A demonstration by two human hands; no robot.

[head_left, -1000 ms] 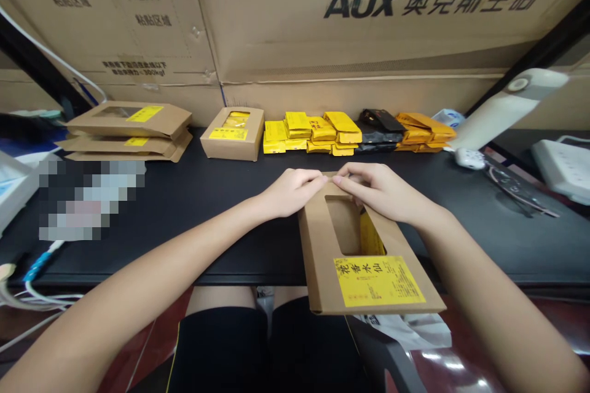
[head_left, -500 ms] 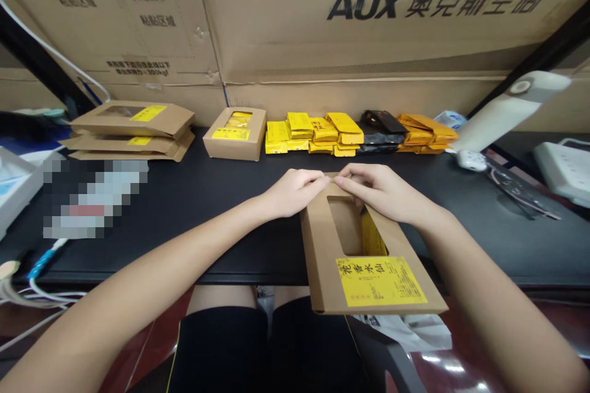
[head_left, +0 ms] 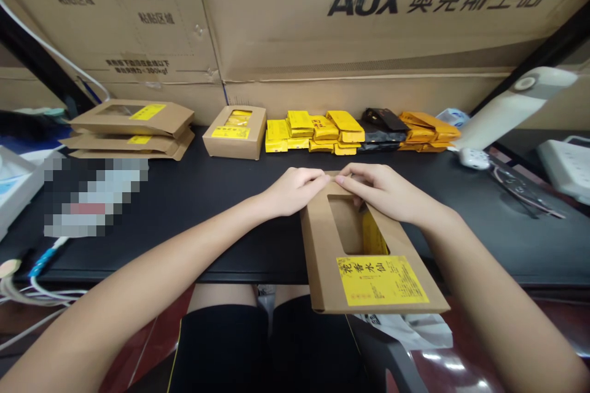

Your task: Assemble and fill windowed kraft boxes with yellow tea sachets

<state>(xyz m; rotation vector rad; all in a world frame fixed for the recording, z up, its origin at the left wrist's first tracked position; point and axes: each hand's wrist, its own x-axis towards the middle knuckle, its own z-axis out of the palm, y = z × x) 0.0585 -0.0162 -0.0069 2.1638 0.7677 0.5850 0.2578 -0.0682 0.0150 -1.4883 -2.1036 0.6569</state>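
Observation:
A brown cardboard box (head_left: 318, 264) with a cut-out window and a yellow label (head_left: 380, 280) is tilted over the front edge of the desk. Both hands grip its far end. My left hand (head_left: 299, 190) is closed on the far left corner, thumb along the edge. Close beside it, my right hand (head_left: 380, 190) pinches the same end near the far right corner, with some fingertips showing through the window. Something yellow (head_left: 373, 232) is visible inside the box; its kind is hard to make out.
Flat brown boxes (head_left: 170, 120) are stacked at back left. A filled box (head_left: 235, 147), yellow packets (head_left: 299, 126), black packets (head_left: 382, 129) and orange packets (head_left: 426, 129) line the back. Glasses (head_left: 525, 193) and a pale cylindrical device (head_left: 511, 107) lie on the right. A cable (head_left: 43, 261) runs at left.
Almost nothing differs. Both hands keep the same grip on the box, and the view has shifted very slightly.

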